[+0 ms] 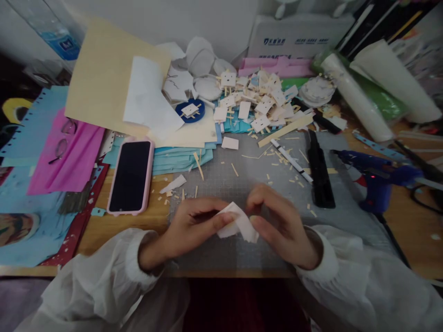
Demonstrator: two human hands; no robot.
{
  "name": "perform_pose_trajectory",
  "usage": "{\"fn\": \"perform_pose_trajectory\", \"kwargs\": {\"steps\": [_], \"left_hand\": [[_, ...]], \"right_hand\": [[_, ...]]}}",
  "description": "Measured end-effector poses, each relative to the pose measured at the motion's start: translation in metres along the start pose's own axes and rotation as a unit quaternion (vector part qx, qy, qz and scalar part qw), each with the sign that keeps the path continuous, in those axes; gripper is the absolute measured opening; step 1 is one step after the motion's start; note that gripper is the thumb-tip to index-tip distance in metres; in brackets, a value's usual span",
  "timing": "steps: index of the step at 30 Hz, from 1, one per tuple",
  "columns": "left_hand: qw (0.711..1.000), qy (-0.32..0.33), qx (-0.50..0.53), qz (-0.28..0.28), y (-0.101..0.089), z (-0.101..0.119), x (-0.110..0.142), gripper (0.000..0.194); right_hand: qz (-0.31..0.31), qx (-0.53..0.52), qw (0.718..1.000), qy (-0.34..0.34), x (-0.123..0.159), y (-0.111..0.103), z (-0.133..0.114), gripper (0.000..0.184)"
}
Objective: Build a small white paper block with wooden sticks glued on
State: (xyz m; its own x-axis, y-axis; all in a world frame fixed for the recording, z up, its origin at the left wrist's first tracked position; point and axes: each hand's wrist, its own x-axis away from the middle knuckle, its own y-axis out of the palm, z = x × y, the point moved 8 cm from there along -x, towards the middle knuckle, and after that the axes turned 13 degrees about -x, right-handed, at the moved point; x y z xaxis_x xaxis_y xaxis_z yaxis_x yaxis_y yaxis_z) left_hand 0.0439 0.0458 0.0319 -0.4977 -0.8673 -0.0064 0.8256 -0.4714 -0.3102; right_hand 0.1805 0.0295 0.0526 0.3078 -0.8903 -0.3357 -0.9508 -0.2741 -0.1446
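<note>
Both my hands meet over a grey cutting mat [242, 180] at the table's near edge. My left hand [187, 226] and my right hand [280, 221] each pinch one side of a small bent piece of white card [238, 223], fingers curled round it. White sleeves cover both wrists. Small wood splinters and card scraps lie scattered on the mat beyond my fingers.
A phone in a pink case [130, 176] lies left of the mat. A black knife [320, 173] and a blue glue gun [375, 177] lie to the right. A heap of small white card squares with sticks [258, 103] sits at the back, amid coloured paper sheets and rolls.
</note>
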Motion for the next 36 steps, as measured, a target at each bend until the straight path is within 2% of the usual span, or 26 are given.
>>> {"fn": "perform_pose_trajectory", "kwargs": {"steps": [3,8,14,21,30,36], "left_hand": [[1.000,0.009,-0.006,-0.002,0.000,0.000,0.000,0.016],[1.000,0.013,0.000,-0.007,0.001,0.002,-0.001,0.017],[0.999,0.039,-0.034,-0.010,0.001,0.005,-0.003,0.015],[0.999,0.045,-0.029,-0.005,0.002,0.001,-0.002,0.008],[0.998,0.052,-0.001,0.039,-0.006,0.004,0.001,0.005],[0.999,0.029,-0.027,0.024,-0.002,0.001,-0.001,0.008]], "right_hand": [[-0.038,-0.016,0.999,0.011,-0.002,0.008,0.003,0.014],[-0.042,-0.016,0.999,-0.008,-0.003,0.010,-0.001,0.010],[-0.038,0.043,0.998,-0.025,0.000,0.010,-0.002,0.008],[-0.078,0.051,0.995,-0.029,0.000,0.017,-0.003,0.012],[-0.049,-0.017,0.998,0.037,-0.001,0.014,0.006,0.005],[0.004,-0.076,0.994,0.072,0.001,0.006,0.015,0.002]]}}
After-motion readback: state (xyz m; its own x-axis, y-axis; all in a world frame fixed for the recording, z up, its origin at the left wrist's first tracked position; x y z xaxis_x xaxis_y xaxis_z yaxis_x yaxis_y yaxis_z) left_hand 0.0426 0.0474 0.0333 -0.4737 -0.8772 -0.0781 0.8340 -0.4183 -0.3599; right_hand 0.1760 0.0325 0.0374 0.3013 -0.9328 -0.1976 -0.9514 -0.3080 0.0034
